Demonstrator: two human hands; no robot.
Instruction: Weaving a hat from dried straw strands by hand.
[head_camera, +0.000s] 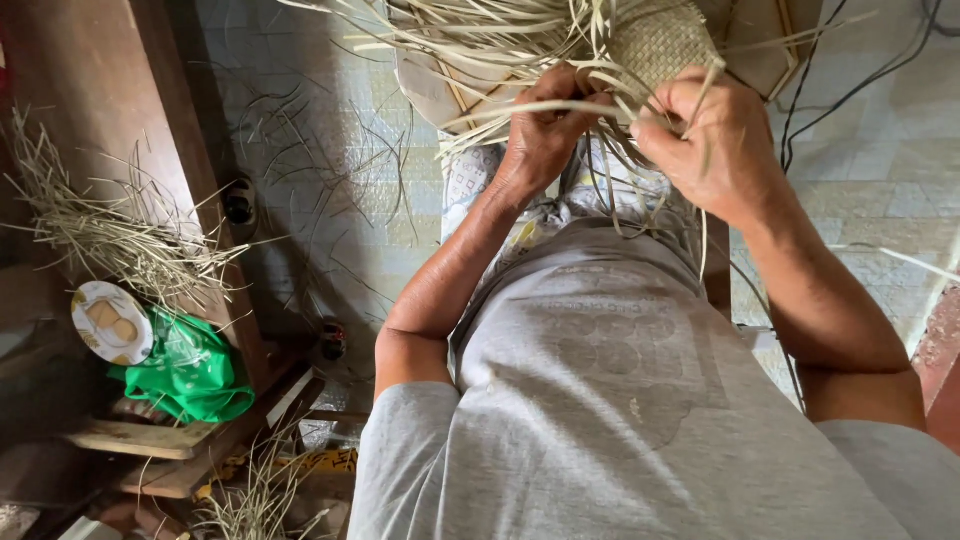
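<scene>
Woven mat (662, 42) lies at the far centre, over the lap, loose strips (480, 40) fanning left. Left hand (545, 125) grip pinches strips at its near edge. Right hand (715, 140) grip pinches adjacent strips, just beside it.

The woven piece (665, 40) is dry, matt plant fibre — pale straw strips (480, 40), flat and stiff, plaited tight. The shirt (620, 400) is soft grey cotton-like cloth. The bag (190, 375) is glossy green plastic — crinkled. The planks (140, 438) are rough, worn wood; the floor (300, 120) looks dull, tiled.
</scene>
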